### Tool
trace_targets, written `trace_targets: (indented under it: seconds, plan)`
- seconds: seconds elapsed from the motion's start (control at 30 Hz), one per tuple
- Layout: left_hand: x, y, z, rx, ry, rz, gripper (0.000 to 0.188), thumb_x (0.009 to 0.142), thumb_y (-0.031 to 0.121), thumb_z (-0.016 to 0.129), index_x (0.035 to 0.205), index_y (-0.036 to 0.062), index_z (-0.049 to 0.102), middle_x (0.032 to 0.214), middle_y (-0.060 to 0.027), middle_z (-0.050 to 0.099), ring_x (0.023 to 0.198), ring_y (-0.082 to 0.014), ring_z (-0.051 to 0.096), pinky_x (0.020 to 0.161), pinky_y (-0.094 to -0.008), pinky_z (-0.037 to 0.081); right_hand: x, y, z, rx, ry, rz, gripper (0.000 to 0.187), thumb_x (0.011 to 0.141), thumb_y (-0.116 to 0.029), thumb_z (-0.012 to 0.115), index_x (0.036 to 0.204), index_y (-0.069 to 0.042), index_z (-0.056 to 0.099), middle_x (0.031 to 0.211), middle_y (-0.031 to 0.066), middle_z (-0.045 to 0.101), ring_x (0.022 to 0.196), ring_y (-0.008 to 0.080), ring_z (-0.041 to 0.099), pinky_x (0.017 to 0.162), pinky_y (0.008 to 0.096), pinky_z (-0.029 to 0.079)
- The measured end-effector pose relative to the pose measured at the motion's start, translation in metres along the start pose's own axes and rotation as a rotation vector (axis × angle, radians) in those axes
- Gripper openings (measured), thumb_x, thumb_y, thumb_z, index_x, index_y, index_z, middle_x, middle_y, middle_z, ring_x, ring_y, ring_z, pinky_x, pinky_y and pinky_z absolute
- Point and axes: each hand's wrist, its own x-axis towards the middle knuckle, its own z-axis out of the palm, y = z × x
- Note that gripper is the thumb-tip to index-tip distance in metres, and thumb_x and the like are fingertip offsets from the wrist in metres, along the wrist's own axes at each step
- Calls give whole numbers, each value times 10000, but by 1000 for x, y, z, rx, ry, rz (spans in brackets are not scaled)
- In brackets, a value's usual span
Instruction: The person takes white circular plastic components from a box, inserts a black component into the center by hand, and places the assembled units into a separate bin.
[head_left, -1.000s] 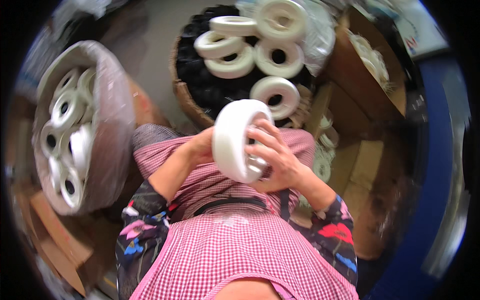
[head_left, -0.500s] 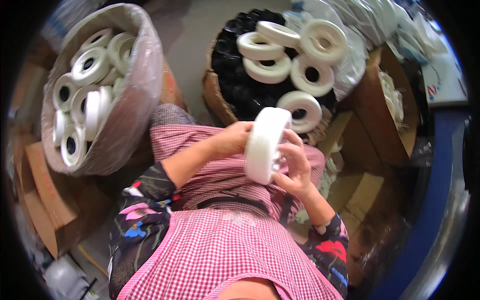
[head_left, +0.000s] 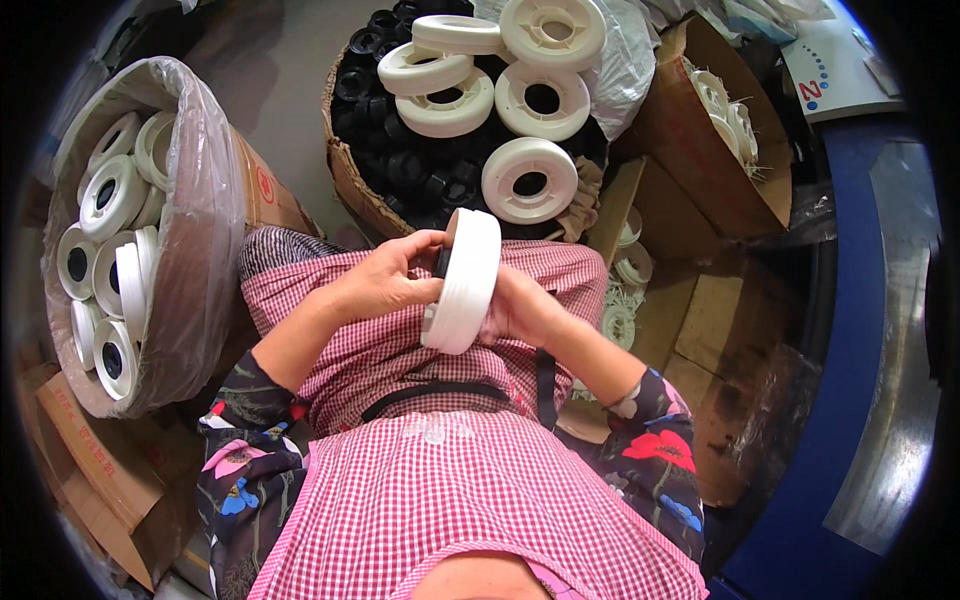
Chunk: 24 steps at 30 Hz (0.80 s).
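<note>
Left hand (head_left: pixel 388 280), right hand (head_left: pixel 522 308) both clamped on a white wheel (head_left: pixel 472 285). Beyond it, pale rings (head_left: pixel 529 154) kinda cover black parts (head_left: pixel 405 167).

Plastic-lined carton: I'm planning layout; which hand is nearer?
Left: the left hand is right of the plastic-lined carton; the right hand farther right, beyond the held white wheel.

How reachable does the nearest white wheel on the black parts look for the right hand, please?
Probably yes: nothing visible blocks the right hand from that nearest wheel, though it seems occupied with the held wheel.
</note>
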Motion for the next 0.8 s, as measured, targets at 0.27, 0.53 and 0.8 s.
trace_targets:
  seconds: [0.27, 0.53, 0.8]
  plan:
    - [-71, 41, -92, -392, 401, 542, 522, 846, 130, 643, 1313, 2, 447, 1219, -142, 559, 1038, -210, 595, 858, -315, 519, 18, -45, -3, -1086, 527, -534, 307, 863, -295, 636, 880, 9, 670, 717, 104, 664, 653, 213, 634, 624, 345, 505]
    - [-80, 36, -157, -1344, -307, 1125, 221, 907, 338, 589, 849, 132, 643, 883, 22, 624, 662, -127, 565, 624, -286, 476, 98, -9, -101, -1755, 1041, -763, 708, 705, -438, 724, 1168, 52, 510, 1169, 297, 521, 1100, 427, 480, 983, 533, 328]
    - [101, -69, -72, 931, 779, -261, 637, 806, 379, 660, 1260, -11, 441, 1238, -263, 476, 1130, -421, 503, 958, -461, 432, 106, 24, -97, -1389, 1172, -843, 765, 645, -334, 800, 1203, 50, 445, 1116, 249, 509, 1090, 406, 463, 986, 527, 283]
